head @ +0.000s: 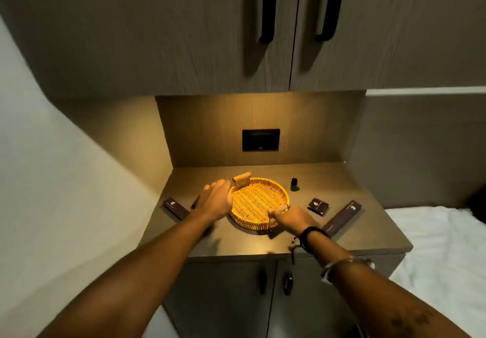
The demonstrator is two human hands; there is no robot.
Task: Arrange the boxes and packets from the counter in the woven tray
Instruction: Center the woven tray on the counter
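Both hands on woven tray [256,201]: left hand [215,202] flat against rim, right hand [293,218] gripping near handle.

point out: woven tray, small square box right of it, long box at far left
woven tray [256,201]: head view, bare woven floor.
small square box [318,206]: head view, middle of dark top face.
long box [175,208]: head view, middle of top face.
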